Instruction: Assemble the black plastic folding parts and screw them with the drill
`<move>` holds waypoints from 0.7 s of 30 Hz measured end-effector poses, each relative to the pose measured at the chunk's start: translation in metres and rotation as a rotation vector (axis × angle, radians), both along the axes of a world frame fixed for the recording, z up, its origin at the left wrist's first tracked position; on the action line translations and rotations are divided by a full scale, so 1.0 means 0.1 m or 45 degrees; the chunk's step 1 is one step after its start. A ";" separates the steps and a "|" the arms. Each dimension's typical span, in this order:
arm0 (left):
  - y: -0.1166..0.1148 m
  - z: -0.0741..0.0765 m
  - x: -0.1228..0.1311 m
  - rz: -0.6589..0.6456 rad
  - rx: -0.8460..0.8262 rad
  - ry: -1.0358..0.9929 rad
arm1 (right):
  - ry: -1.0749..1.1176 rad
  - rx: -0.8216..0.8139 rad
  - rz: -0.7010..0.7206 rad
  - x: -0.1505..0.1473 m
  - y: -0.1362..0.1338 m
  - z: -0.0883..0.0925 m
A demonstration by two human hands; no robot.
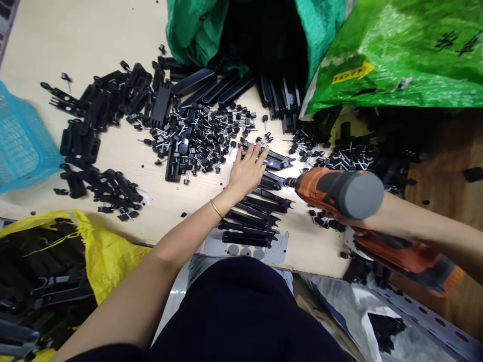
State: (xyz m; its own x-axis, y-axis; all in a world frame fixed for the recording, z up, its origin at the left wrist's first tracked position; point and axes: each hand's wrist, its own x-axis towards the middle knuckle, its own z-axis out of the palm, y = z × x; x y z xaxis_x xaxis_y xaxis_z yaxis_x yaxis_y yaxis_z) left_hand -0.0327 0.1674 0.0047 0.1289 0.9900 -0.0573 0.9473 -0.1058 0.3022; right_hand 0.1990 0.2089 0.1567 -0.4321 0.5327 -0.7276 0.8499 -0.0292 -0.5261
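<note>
My left hand (248, 168) lies flat, fingers spread, on the upper pieces in a column of long black plastic parts (260, 203). My right hand (341, 217) is wrapped round the grip of an orange and black cordless drill (320, 188), which hides most of its fingers. The drill points left, its tip at the forked right end of a black part (274, 180) just below my left fingers. Close to my left hand spreads a heap of black-headed screws (204, 136) with bright metal shanks.
Black clip-like parts (90, 105) are piled at the left, near a blue basket (28, 136). A yellow sack (109, 251) of black parts stands front left. A green sack (196, 30) and a bright green bag (400, 55) line the back. More screws (350, 156) lie behind the drill.
</note>
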 end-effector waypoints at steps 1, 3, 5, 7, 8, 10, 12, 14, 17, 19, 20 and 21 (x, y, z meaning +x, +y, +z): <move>0.00 0.00 0.00 0.004 -0.002 0.000 | -0.094 -0.071 -0.031 0.03 -0.03 0.02; 0.00 -0.01 0.01 0.008 -0.001 -0.001 | -0.203 -0.168 -0.112 0.04 -0.09 0.03; 0.00 -0.01 0.02 0.012 0.007 0.003 | -0.181 -0.229 -0.156 0.00 -0.12 0.00; 0.00 -0.01 0.03 0.014 0.011 0.011 | -0.164 -0.233 -0.183 -0.04 -0.12 -0.04; 0.00 -0.01 0.03 0.015 0.009 0.014 | -0.166 -0.223 -0.188 -0.06 -0.12 -0.05; 0.01 0.00 0.03 0.016 -0.003 0.010 | -0.184 -0.199 -0.193 -0.09 -0.09 -0.04; 0.01 0.00 0.02 0.017 -0.017 -0.004 | -0.195 -0.204 -0.197 -0.09 -0.07 0.00; 0.01 0.01 0.02 0.022 -0.028 -0.016 | -0.187 -0.238 -0.216 -0.09 -0.06 0.04; 0.01 0.01 0.02 0.027 -0.038 -0.020 | -0.181 -0.255 -0.262 -0.09 -0.08 0.05; 0.01 0.01 0.02 0.025 -0.042 -0.024 | -0.187 -0.226 -0.253 -0.10 -0.09 0.04; 0.01 0.01 0.02 0.024 -0.043 -0.030 | -0.179 -0.214 -0.239 -0.10 -0.09 0.02; 0.01 0.01 0.02 0.023 -0.044 -0.040 | -0.167 -0.208 -0.220 -0.10 -0.09 0.00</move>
